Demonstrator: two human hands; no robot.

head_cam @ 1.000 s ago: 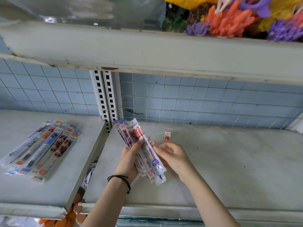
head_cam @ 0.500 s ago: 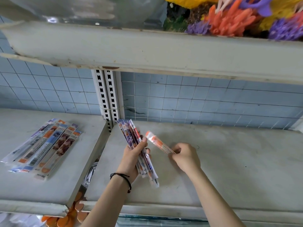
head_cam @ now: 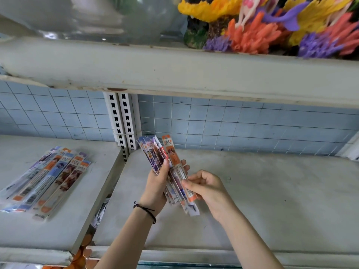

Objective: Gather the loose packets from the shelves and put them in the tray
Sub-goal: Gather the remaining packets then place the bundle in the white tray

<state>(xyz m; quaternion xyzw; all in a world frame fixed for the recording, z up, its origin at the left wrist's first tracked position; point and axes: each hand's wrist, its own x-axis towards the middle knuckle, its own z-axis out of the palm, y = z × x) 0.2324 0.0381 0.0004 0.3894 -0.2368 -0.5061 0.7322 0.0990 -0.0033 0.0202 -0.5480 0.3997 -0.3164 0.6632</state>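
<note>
- So the bundle of packets (head_cam: 155,156) sits fanned out in the left hand (head_cam: 158,186), thumb clamped across the front, top ends pointing up and away over the shelf (head_cam: 272,191).
- Right against that bundle is the orange packet (head_cam: 177,167), and the right hand (head_cam: 206,188) pinches its lower half between thumb and fingers, so both hands are closed on packets.
- Off to the left of the left hand, well apart, a pile of loose packets (head_cam: 48,179) lies flat on the neighbouring shelf (head_cam: 58,230).
- A black cord bracelet (head_cam: 144,209) sits on the left wrist.
- Above both hands, the upper shelf (head_cam: 174,70) carries colourful fake coral (head_cam: 262,28).
</note>
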